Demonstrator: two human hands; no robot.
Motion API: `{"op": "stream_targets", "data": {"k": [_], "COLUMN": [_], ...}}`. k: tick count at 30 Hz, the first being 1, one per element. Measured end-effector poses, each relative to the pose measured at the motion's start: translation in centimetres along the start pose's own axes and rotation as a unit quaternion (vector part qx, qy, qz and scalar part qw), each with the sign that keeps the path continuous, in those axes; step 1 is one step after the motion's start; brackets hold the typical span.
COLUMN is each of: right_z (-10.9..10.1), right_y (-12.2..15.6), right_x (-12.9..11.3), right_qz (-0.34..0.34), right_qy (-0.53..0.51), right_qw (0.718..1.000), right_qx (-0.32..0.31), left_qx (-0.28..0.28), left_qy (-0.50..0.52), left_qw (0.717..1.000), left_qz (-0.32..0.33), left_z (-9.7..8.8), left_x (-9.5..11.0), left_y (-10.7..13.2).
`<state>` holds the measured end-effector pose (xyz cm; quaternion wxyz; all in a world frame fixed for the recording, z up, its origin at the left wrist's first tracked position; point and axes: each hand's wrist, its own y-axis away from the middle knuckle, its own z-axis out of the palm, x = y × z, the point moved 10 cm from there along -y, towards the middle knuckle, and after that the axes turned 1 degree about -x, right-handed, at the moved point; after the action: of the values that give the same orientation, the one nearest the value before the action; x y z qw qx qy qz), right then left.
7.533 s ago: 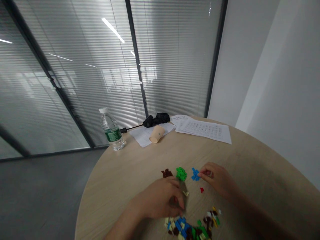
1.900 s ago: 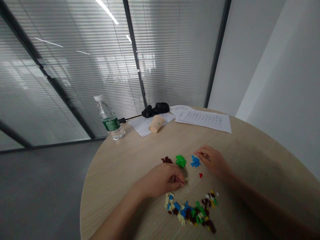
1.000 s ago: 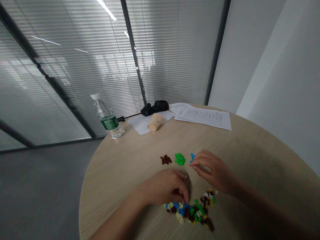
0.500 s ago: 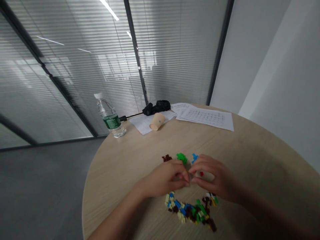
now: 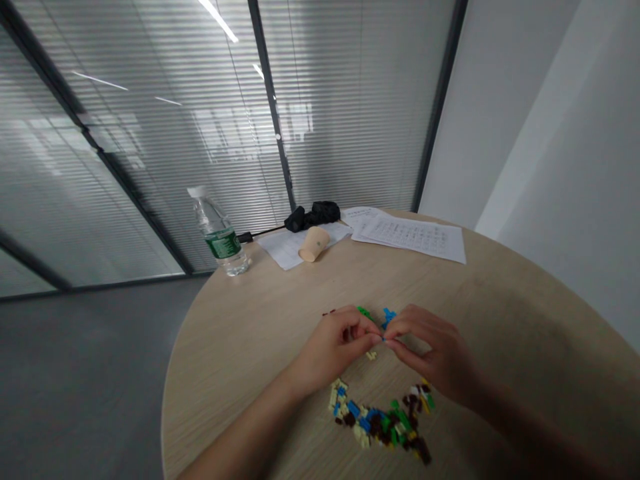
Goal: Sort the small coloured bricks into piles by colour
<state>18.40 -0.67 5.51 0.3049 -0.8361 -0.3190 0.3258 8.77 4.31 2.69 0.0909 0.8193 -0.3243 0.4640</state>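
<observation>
Head view: mixed pile of toy bricks (image 5: pixel 375 423) nearest on the round table (image 5: pixel 225 347), bowed toward the person, its long run going left to right. One long brown brick (image 5: pixel 424 451) at its near right end, long axis slanting near and right. Few cream bricks (image 5: pixel 371 355) beyond, just on the near side of the fingertips.

Left hand (image 5: pixel 335 343) and right hand (image 5: pixel 435 350) meet tip to tip. Thumb and forefinger of each pinch one tiny blue piece (image 5: pixel 383 339) between them, midway between the hands; too small and covered to tell its long axis or which way it points.

Just past the fingers: blue pile (image 5: pixel 389 315), green pile (image 5: pixel 365 312) and brown pile (image 5: pixel 326 313), the last two partly behind the left hand.

Farther off: paper cup (image 5: pixel 314 245) on its side, upright water bottle (image 5: pixel 223 243) at left, printed sheets (image 5: pixel 410 235), black bundle (image 5: pixel 320 213). Blinds (image 5: pixel 340 100) farthest.
</observation>
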Motion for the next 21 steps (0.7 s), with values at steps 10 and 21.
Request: {"op": "stream_targets", "data": {"k": [10,21], "right_z": [1.3,2.8], "right_y": [2.1,2.7], "right_x": [9.8,10.8], "right_qz": [0.155,0.188], "right_qy": [0.064,0.048], "right_qw": [0.985,0.979], "right_qx": [-0.048,-0.059], "left_qx": [-0.137,-0.188], "left_qy": [-0.274,-0.269], "left_qw": [0.943,0.936], "left_qz": [0.128,0.129], "left_z": [2.1,3.1], "left_x": [1.3,1.2], "left_y": [1.1,1.4]}}
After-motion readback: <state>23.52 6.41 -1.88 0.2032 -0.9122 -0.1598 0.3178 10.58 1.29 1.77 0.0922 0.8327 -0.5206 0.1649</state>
